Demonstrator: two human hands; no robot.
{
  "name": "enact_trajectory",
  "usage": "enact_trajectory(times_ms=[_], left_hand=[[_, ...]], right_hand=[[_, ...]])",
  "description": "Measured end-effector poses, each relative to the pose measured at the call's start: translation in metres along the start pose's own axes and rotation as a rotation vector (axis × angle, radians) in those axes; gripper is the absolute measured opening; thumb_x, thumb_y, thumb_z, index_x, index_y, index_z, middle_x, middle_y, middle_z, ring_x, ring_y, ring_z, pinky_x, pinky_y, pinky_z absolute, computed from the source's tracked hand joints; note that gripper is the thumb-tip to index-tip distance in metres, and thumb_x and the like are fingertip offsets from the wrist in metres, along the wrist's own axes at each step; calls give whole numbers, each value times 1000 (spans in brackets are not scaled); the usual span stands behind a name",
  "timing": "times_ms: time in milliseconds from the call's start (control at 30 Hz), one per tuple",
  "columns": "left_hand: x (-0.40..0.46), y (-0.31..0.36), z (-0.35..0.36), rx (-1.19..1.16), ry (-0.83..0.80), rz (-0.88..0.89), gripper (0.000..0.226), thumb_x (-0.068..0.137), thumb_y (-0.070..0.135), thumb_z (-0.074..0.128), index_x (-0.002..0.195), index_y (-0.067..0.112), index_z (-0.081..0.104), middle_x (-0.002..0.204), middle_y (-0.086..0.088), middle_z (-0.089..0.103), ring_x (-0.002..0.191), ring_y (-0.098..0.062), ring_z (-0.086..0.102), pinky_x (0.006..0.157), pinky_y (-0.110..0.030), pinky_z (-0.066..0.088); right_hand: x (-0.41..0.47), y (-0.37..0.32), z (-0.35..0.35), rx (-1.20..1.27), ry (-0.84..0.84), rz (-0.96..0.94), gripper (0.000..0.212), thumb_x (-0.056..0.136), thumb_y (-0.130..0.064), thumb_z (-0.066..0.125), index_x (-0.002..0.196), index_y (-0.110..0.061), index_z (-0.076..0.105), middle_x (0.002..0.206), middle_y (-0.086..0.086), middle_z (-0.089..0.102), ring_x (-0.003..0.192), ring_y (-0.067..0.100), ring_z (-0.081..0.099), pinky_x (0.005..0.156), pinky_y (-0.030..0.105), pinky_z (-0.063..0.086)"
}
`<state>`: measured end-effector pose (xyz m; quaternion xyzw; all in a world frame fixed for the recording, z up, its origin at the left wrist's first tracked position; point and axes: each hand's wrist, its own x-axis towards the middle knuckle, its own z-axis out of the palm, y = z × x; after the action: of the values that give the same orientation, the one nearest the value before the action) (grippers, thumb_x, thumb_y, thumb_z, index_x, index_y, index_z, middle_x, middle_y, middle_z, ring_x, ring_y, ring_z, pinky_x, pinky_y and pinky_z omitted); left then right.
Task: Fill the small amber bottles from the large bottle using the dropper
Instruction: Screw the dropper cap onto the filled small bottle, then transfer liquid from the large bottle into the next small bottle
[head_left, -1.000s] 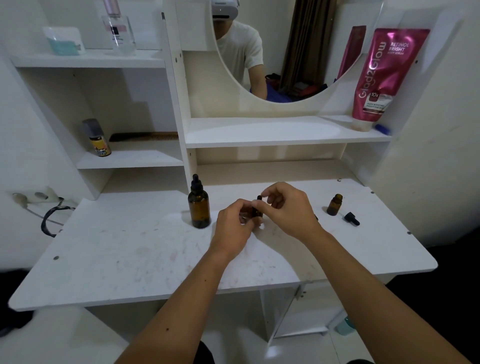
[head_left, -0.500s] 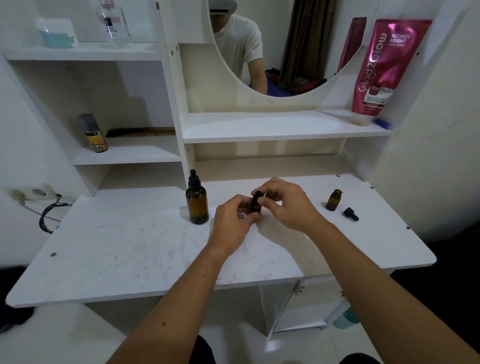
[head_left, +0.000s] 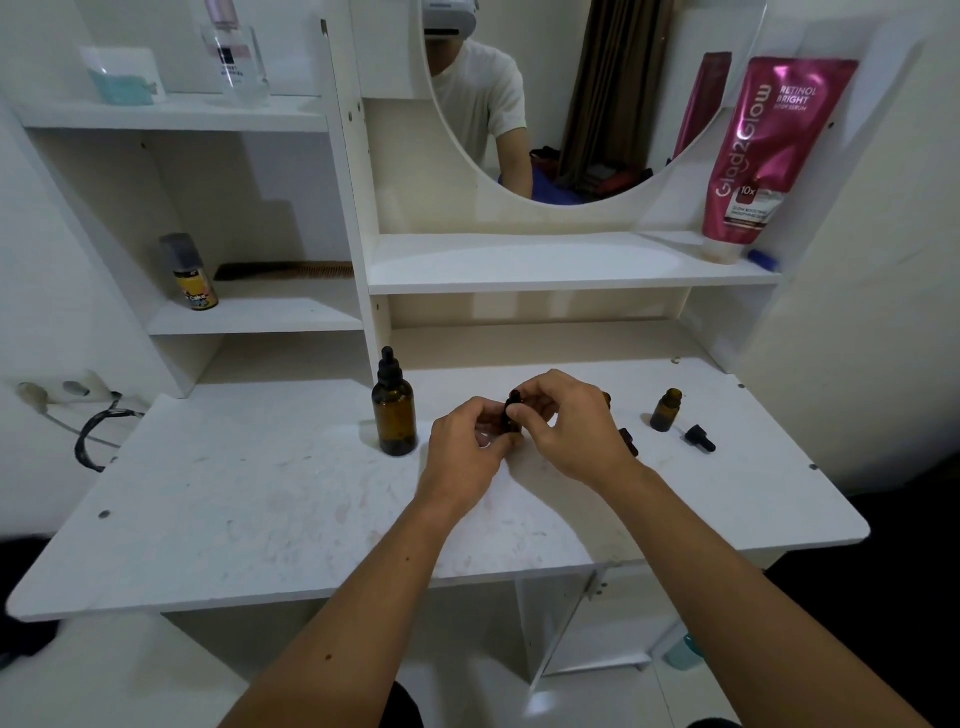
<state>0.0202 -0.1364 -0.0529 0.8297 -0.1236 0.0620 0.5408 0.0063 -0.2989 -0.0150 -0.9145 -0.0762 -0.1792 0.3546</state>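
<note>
The large amber bottle (head_left: 395, 415) stands upright on the white desk (head_left: 260, 509) with its black dropper cap on, just left of my hands. My left hand (head_left: 467, 447) grips the body of a small amber bottle (head_left: 511, 415) at the desk's middle. My right hand (head_left: 571, 426) pinches that bottle's black dropper cap from above. Another small amber bottle (head_left: 666, 410) stands uncapped to the right, with its loose black dropper cap (head_left: 700, 437) lying beside it. A further dark cap (head_left: 628, 440) peeks out behind my right hand, mostly hidden.
White shelves rise behind the desk. A pink tube (head_left: 763, 156) leans on the right shelf under the mirror (head_left: 571, 104). A small spray can (head_left: 193, 275) and a comb (head_left: 285, 270) lie on the left shelf. A wall socket with black cable (head_left: 98, 426) is at the far left.
Both hands stay on the small bottle at the desk's middle; the right fingers have shifted slightly on its cap. The other bottles have not moved.
</note>
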Motion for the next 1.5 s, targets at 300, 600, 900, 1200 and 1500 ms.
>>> enact_trajectory(times_ms=[300,600,900,1200,1500], left_hand=[[-10,1,-5,-74,31,-34,55,86,22,86,136,17,64,119,5,71,103,-10,68,90,-24,60],[-57,-1,-64,-176,111,-97,32,83,30,86,111,23,73,100,10,75,90,-7,72,77,-20,62],[-52,-25,-115,-105,312,-177,58,74,38,93,119,25,59,114,5,67,100,-17,67,86,-26,59],[-29,-30,-107,-160,192,-139,61,76,30,93,127,27,60,119,14,69,108,-7,67,90,-11,51],[-23,-38,-107,-114,199,-103,55,79,18,91,128,16,64,112,7,71,102,-3,68,83,-6,52]], right_hand=[[-7,-11,-8,24,49,23,32,89,-31,82,118,-20,76,99,-4,69,81,5,65,80,18,53],[3,-51,-11,85,124,-77,33,88,-35,83,116,-21,76,99,-6,70,85,9,64,79,16,51],[30,-111,31,235,-12,-116,30,96,-31,75,123,-19,74,109,-7,72,96,7,68,90,21,57],[48,-123,43,261,-71,-61,16,97,-20,74,111,-16,79,105,-3,76,96,11,71,82,6,52],[52,-123,47,326,-40,22,4,94,-14,77,93,-18,79,92,-6,76,83,6,68,79,11,53]])
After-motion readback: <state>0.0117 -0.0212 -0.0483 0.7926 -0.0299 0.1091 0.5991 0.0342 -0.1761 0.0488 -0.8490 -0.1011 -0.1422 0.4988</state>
